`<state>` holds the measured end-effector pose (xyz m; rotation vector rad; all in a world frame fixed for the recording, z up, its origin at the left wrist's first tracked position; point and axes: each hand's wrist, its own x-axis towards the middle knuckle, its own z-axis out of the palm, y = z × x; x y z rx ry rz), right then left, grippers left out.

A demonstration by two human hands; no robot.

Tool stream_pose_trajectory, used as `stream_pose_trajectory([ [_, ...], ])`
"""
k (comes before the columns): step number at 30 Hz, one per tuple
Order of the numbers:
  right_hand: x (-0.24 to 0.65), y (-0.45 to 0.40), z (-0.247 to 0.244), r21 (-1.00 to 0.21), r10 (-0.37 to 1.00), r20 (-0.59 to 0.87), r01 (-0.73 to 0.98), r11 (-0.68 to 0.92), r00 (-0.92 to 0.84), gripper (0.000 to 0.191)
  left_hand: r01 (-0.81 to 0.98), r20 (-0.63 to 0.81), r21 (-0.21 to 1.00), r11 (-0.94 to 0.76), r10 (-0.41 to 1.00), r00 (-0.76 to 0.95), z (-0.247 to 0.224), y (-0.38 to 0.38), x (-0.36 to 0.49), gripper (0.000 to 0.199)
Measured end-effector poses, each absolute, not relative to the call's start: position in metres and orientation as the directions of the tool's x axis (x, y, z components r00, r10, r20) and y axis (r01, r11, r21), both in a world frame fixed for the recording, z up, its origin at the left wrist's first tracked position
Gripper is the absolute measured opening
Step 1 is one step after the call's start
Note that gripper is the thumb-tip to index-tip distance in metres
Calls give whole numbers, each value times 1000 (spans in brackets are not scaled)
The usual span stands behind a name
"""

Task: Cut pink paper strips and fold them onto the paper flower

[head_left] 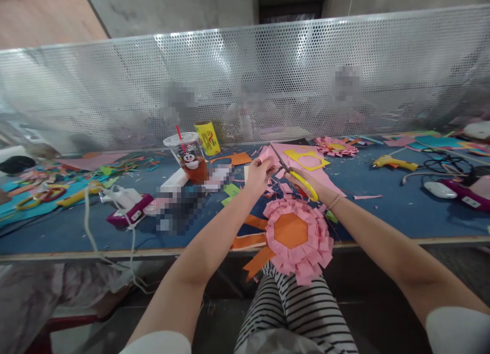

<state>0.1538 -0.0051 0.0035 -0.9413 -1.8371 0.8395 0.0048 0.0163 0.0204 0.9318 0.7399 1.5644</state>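
Note:
My left hand is closed on a small piece of pink paper above the blue table. In my right hand are yellow-handled scissors, their dark blades reaching up and left beside the pink paper. Below my hands a pink paper rosette with an orange centre and orange strips overlaps the table's front edge. Behind my right hand lie a larger pink sheet and a yellow sheet with a round hole.
A plastic cup with a red straw stands left, by a yellow packet. Hot glue guns, cables, purple power strips and paper scraps lie to both sides. A perforated metal screen rises behind the table.

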Motion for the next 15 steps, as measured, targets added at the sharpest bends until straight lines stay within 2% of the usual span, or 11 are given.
stream_pose_trajectory([
  [10, 154, 1, -1, -883, 877, 356, 190, 429, -324, 44, -474, 184, 860, -188, 981, -54, 19, 17, 4, 15],
  [15, 153, -3, 4, -837, 872, 371, 291, 463, -318, 41, -495, 164, 852, -171, 985, -58, 22, 15, 4, 13],
])
